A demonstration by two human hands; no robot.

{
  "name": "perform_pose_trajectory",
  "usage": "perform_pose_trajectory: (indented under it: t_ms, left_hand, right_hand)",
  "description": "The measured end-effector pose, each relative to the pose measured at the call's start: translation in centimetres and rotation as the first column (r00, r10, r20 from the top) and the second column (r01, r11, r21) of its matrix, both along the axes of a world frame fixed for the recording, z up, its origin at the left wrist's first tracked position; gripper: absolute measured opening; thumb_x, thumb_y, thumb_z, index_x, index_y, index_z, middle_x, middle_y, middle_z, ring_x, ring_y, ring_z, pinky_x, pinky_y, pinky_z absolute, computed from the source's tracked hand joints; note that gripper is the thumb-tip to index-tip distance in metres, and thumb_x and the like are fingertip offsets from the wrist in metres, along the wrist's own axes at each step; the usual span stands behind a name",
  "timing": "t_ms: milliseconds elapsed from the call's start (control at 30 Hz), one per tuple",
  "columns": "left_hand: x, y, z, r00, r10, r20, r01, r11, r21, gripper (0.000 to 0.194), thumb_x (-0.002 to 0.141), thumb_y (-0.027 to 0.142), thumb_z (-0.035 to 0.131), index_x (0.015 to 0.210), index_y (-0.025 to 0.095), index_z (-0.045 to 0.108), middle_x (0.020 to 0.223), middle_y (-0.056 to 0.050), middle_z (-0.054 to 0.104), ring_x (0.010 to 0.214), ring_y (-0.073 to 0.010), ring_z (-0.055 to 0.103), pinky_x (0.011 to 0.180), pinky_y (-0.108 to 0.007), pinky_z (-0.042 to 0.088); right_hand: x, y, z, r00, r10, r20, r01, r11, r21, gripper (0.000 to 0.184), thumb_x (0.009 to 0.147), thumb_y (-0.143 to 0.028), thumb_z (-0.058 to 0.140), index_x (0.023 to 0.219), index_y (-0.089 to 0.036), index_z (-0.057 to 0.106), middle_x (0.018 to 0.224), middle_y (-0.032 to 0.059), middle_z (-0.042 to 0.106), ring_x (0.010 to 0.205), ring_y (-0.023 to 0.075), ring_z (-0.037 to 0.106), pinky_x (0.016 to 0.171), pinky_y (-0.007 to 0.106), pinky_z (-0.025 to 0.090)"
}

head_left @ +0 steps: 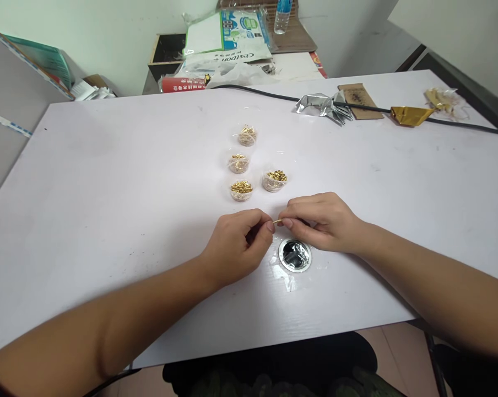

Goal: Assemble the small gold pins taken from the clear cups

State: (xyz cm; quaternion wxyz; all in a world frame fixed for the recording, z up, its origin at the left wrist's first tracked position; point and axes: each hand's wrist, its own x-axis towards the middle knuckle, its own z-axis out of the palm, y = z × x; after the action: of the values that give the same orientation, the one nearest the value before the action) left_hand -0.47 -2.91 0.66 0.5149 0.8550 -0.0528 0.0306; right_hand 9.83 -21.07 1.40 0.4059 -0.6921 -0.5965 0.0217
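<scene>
My left hand (243,242) and my right hand (323,220) meet fingertip to fingertip above the white table. Between their pinched fingers runs a thin gold-coloured metal pin (277,221), with one end in each hand. Just beyond the hands stand small clear cups of gold pins: a near left cup (241,191), a right cup (274,180), a middle cup (238,163) and a far cup (247,135). Below my right hand, a round silver-rimmed hole cover (296,255) with a dark shiny middle is set in the tabletop, clear tape around it.
A black cable (265,95) crosses the back of the white table (120,182). Near it lie crumpled silver foil (321,105), a cardboard piece (360,101), a gold foil packet (410,116) and a clear bag (445,103). Behind the table stands a water bottle (282,16) among packaging.
</scene>
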Motion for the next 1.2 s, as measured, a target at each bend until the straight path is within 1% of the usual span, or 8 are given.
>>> perform_pose_trajectory:
  t_ms: [100,233,300,500,700,900,1200]
  left_hand:
    - [0.04,0.00,0.06,1.000,-0.006,-0.009,0.006,1.000,-0.020,0.018,0.089,0.021,0.052,0.075,0.015,0.062,0.057,0.003,0.058,0.051,-0.0070,0.050,0.052,-0.019,0.040]
    - [0.12,0.08,0.24,1.000,-0.028,-0.014,0.027,0.999,-0.036,0.017,0.088,0.019,0.051,0.073,0.016,0.056,0.052,0.007,0.045,0.047,-0.0043,0.038,0.048,-0.017,0.033]
    - [0.19,0.17,0.33,0.999,-0.047,-0.023,0.046,0.998,-0.041,0.016,0.088,0.018,0.050,0.074,0.015,0.055,0.052,0.008,0.042,0.047,-0.0038,0.035,0.047,-0.016,0.030]
    - [0.41,0.39,0.42,0.996,-0.077,-0.051,0.073,0.995,-0.068,0.017,0.091,0.019,0.049,0.077,0.014,0.056,0.056,0.007,0.042,0.051,-0.0037,0.035,0.049,-0.015,0.030]
    - [0.37,0.45,0.22,0.995,-0.089,-0.035,0.086,0.994,-0.072,0.017,0.092,0.018,0.049,0.077,0.013,0.056,0.056,0.008,0.040,0.051,-0.0036,0.033,0.048,-0.015,0.029]
    - [0.32,0.48,0.05,0.995,-0.093,-0.021,0.092,0.995,-0.049,0.017,0.092,0.018,0.049,0.079,0.013,0.058,0.057,0.008,0.041,0.052,-0.0033,0.034,0.049,-0.015,0.029]
    - [0.30,0.38,-0.10,0.996,-0.088,0.014,0.088,0.996,-0.024,0.017,0.092,0.016,0.048,0.078,0.013,0.058,0.057,0.007,0.041,0.052,-0.0034,0.035,0.050,-0.015,0.030]
  right_hand:
    - [-0.04,0.04,0.06,1.000,0.003,-0.012,-0.003,1.000,0.005,0.016,0.092,-0.007,0.051,0.085,-0.016,0.061,0.059,-0.0034,0.050,0.050,0.0076,0.040,0.048,0.020,0.033]
    - [-0.14,0.09,0.01,1.000,0.005,-0.023,-0.005,1.000,0.010,0.015,0.093,-0.008,0.051,0.085,-0.016,0.061,0.059,-0.0032,0.049,0.051,0.0076,0.041,0.048,0.020,0.034]
    - [-0.18,0.11,-0.07,1.000,0.001,-0.025,-0.001,1.000,0.009,0.015,0.094,-0.009,0.051,0.085,-0.016,0.061,0.059,-0.0028,0.050,0.052,0.0076,0.042,0.049,0.020,0.034]
    - [-0.27,0.12,-0.15,0.999,-0.030,-0.022,0.030,0.999,-0.015,0.015,0.094,-0.009,0.051,0.085,-0.016,0.061,0.059,-0.0030,0.050,0.051,0.0073,0.040,0.048,0.020,0.033]
    - [-0.36,0.08,-0.16,0.999,-0.025,-0.032,0.024,0.999,-0.030,0.016,0.093,-0.009,0.050,0.085,-0.017,0.061,0.061,-0.0020,0.052,0.053,0.0083,0.043,0.049,0.021,0.035]
    - [-0.32,0.04,-0.28,0.999,-0.013,-0.053,0.011,0.999,-0.036,0.016,0.093,-0.008,0.050,0.085,-0.017,0.061,0.063,-0.0015,0.054,0.054,0.0084,0.045,0.050,0.020,0.037]
    - [-0.42,0.13,-0.57,0.994,-0.018,-0.108,0.013,0.999,-0.051,0.016,0.093,-0.008,0.050,0.084,-0.016,0.062,0.062,-0.0027,0.053,0.052,0.0070,0.043,0.049,0.020,0.035]
